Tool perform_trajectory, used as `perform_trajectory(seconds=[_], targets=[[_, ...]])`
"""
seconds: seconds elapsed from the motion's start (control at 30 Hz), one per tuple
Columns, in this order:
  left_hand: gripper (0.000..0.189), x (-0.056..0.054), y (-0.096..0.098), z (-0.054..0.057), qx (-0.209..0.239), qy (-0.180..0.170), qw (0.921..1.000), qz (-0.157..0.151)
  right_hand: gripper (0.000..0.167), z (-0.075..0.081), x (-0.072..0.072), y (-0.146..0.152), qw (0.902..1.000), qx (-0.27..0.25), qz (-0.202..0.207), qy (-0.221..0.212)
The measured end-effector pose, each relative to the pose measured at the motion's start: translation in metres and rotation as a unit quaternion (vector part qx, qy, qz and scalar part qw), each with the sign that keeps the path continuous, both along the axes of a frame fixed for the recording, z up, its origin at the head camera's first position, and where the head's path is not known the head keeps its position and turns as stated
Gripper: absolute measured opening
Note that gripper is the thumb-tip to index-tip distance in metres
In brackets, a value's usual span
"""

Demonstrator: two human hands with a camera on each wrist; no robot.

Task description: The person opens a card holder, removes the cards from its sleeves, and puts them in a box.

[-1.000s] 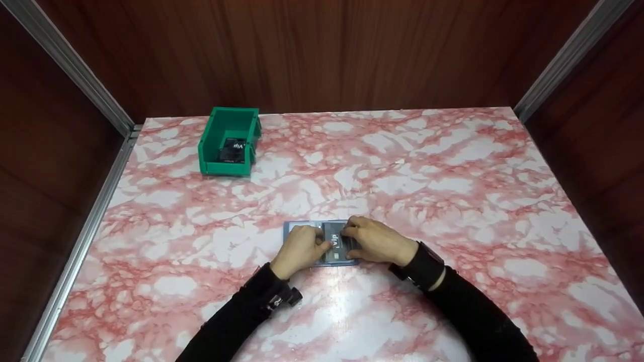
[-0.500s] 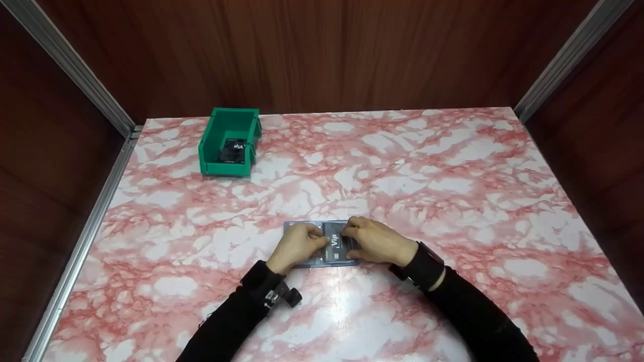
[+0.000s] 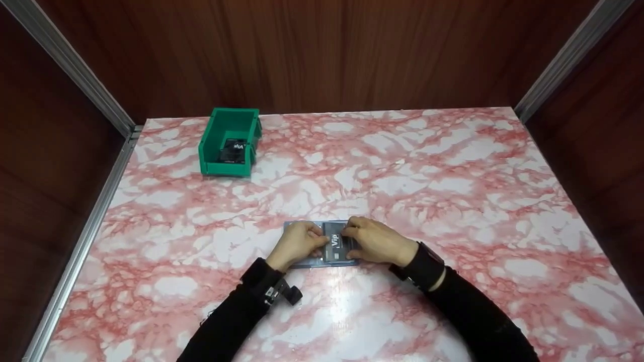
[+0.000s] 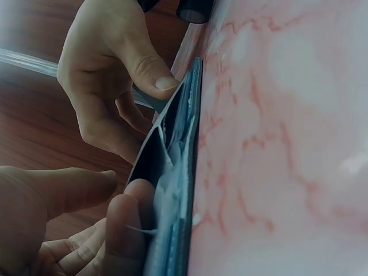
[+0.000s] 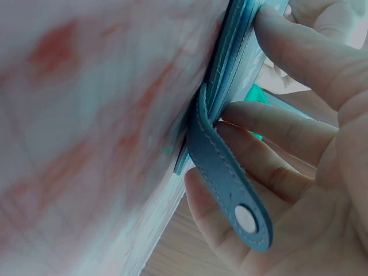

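Observation:
A blue-grey card holder (image 3: 311, 262) lies open on the table, with clear plastic sleeves inside. A dark card marked Vip (image 3: 334, 247) shows in the sleeve on its right side. My left hand (image 3: 298, 243) pinches at the left edge of that sleeve; the left wrist view shows its fingertips (image 4: 138, 198) at the gaping pocket opening. My right hand (image 3: 378, 240) grips the right end of the card holder, thumb on the near side and fingers on the far side. A strap with a metal snap (image 5: 246, 219) sticks out beside the right fingers.
A green bin (image 3: 225, 170) stands at the back left of the marbled table (image 3: 443, 201), with black Vip cards (image 3: 233, 152) inside. Dark wood-look panels (image 3: 332, 55) enclose the back and sides.
My left hand has shifted slightly left, and its thumb and fingers have drawn together at the sleeve's edge, leaving more of the card's left side visible. My right hand stays in place.

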State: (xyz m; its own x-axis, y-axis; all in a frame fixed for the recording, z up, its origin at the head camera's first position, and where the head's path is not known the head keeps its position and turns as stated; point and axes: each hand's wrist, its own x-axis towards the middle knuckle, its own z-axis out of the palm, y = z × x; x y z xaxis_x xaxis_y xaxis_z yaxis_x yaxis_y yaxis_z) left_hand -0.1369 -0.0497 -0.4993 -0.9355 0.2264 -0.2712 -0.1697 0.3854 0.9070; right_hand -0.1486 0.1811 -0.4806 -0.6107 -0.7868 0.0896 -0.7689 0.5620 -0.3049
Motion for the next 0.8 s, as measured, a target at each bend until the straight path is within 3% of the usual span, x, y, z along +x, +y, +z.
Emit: perform_trajectory(seconds=[0.8], targets=[[0.012,-0.0044,0.0022,-0.0027,0.016,-0.030,0.9994,0.011,0.041,-0.0020,-0.0013,-0.0014,1.0000,0.008,-0.003,0.003]])
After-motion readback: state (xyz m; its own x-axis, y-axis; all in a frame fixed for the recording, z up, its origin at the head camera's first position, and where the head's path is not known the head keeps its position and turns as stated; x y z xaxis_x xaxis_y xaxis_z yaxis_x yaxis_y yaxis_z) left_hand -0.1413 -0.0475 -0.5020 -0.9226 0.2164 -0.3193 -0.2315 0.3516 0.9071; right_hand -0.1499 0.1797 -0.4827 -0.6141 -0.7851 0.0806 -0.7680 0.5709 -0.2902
